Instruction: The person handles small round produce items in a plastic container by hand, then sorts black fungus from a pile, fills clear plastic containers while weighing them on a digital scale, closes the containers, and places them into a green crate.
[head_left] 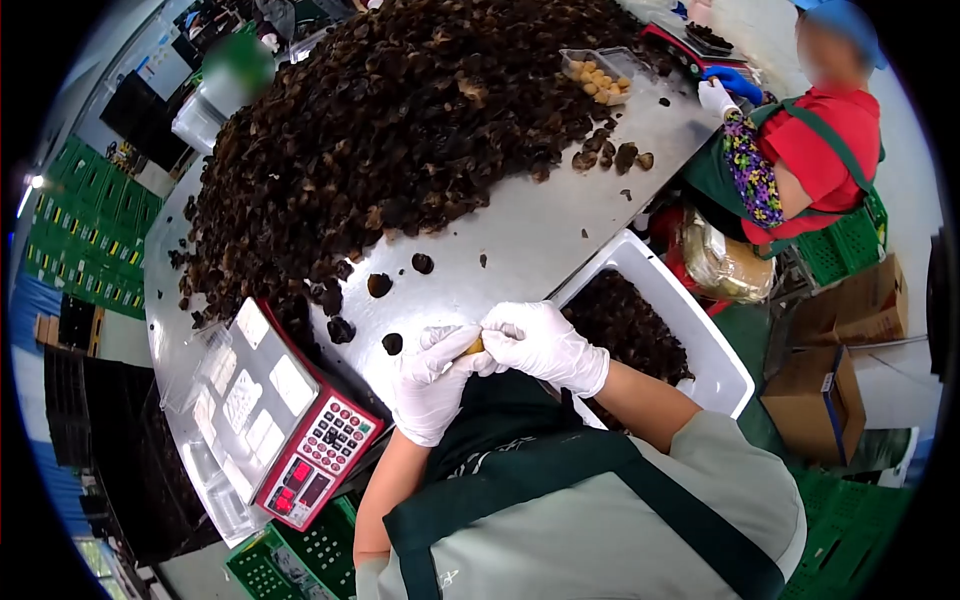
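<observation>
Both my hands wear white gloves and meet at the near edge of the metal table. My left hand [432,385] has its fingers closed round a small yellowish piece [475,347], mostly covered by the gloves. The fingertips of my right hand [540,345] pinch that same piece from the other side. What kind of piece it is cannot be made out. A few dark brown mushroom-like pieces [379,285] lie loose on the table [480,285], just beyond my hands.
A large heap of dark mushroom-like pieces [400,120] covers the table. A red scale [330,440] stands at the left. To the right, a white tub [720,370] holds dark pieces. A clear box [600,78] of yellowish pieces sits farther off, near a co-worker [815,160].
</observation>
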